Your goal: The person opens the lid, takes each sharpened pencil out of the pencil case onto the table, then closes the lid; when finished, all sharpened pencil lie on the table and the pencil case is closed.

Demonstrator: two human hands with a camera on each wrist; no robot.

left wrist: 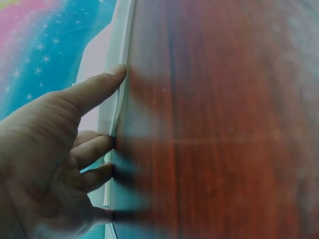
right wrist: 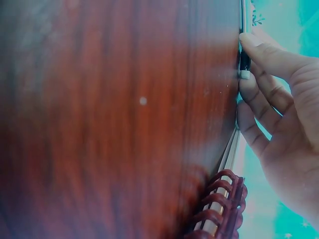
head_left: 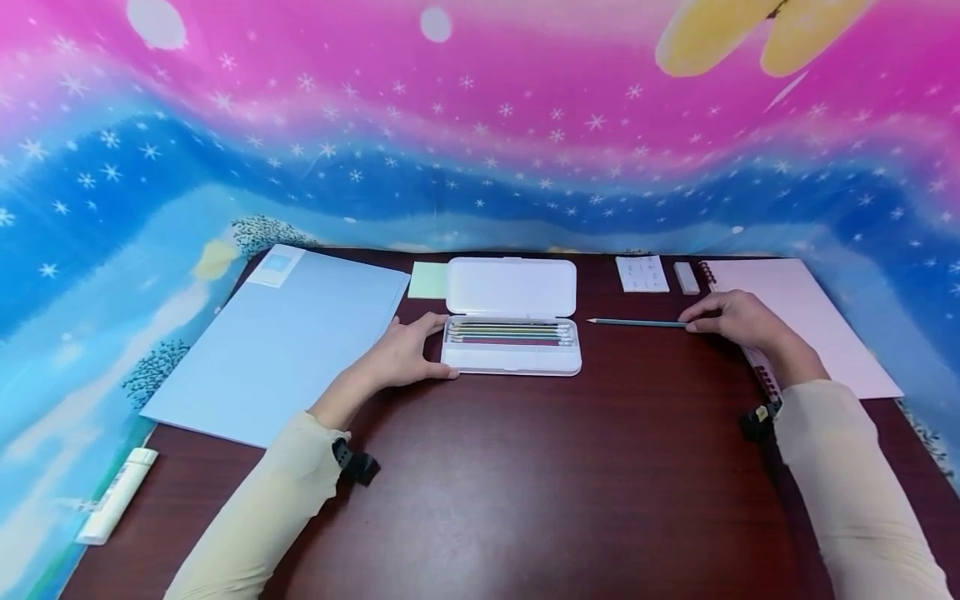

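An open white pencil case (head_left: 512,360) lies on the table with its lid tipped back. Several pencils (head_left: 510,333) rest side by side in its rear compartment. My left hand (head_left: 401,350) holds the case's left end, thumb at the front corner and index finger towards the back; in the left wrist view the thumb touches the case's edge (left wrist: 119,94). To the right of the case, a teal pencil (head_left: 637,322) lies nearly level, its tip pointing left. My right hand (head_left: 738,321) pinches its rear end. In the right wrist view, the pencil's white end (right wrist: 244,74) sticks out below my thumb.
A light blue folder (head_left: 292,333) lies at the left, with a white tube-like object (head_left: 118,496) near the table edge. Green paper (head_left: 426,281) sits beside the lid. At the back right are a small printed sheet (head_left: 642,273), an eraser (head_left: 686,278) and a pink spiral notebook (head_left: 832,333).
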